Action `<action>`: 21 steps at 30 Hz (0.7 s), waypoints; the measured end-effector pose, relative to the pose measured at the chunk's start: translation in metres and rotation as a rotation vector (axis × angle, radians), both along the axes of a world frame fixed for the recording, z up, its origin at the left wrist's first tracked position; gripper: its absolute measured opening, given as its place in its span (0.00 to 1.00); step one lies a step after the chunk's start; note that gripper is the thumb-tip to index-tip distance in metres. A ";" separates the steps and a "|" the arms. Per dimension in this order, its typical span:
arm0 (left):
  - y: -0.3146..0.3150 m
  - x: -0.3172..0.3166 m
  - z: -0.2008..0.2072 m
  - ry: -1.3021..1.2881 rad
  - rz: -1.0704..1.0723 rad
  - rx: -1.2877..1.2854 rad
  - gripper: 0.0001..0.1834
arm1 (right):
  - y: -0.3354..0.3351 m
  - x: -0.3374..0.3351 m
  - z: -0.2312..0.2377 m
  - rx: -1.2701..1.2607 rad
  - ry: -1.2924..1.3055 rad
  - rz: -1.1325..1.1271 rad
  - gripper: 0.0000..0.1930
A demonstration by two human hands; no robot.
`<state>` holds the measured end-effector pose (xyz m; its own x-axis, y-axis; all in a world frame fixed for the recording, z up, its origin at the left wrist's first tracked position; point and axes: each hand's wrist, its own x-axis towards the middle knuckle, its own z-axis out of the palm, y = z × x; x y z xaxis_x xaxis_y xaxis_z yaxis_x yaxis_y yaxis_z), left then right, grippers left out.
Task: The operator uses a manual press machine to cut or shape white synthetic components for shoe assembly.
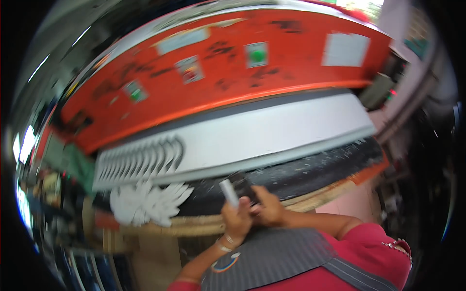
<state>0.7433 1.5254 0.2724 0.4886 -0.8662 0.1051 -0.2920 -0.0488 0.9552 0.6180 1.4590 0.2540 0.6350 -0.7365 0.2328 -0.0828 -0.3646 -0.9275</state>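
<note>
My left hand (236,219) is closed around a small white flat strip (229,193), which sticks up past the fingers. Beside it, my right hand (270,208) is closed on a dark, blocky object (242,186); its kind is blurred. Both hands meet close together in front of my striped apron (276,252), above the near edge of the work surface. To their left lies a heap of white, leaf-shaped flat pieces (148,203). Farther off, several dark, curved pieces (141,157) stand out in a row on a long white board (272,126).
Behind the board rises an orange machine panel (291,72) with green and red buttons and pasted papers. A speckled black surface (315,167) runs in front of the board, edged by a worn wooden strip (194,225). A dark box (378,92) sits at the far right.
</note>
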 end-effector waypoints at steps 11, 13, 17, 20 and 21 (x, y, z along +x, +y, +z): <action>0.030 0.049 -0.033 -0.001 0.236 -0.115 0.17 | -0.068 0.025 -0.024 0.993 -0.376 -0.296 0.26; 0.042 0.103 -0.037 0.090 0.249 0.181 0.19 | -0.094 0.035 -0.014 0.710 -0.102 -0.170 0.23; 0.046 0.202 -0.043 -0.539 0.590 0.040 0.34 | -0.127 0.082 0.004 -0.053 0.411 0.236 0.19; 0.026 0.235 -0.040 -0.610 0.446 0.052 0.37 | -0.149 0.154 0.011 -0.753 0.498 0.502 0.19; 0.016 0.240 -0.039 -0.664 0.284 0.043 0.37 | -0.155 0.179 0.010 -0.793 0.557 0.584 0.18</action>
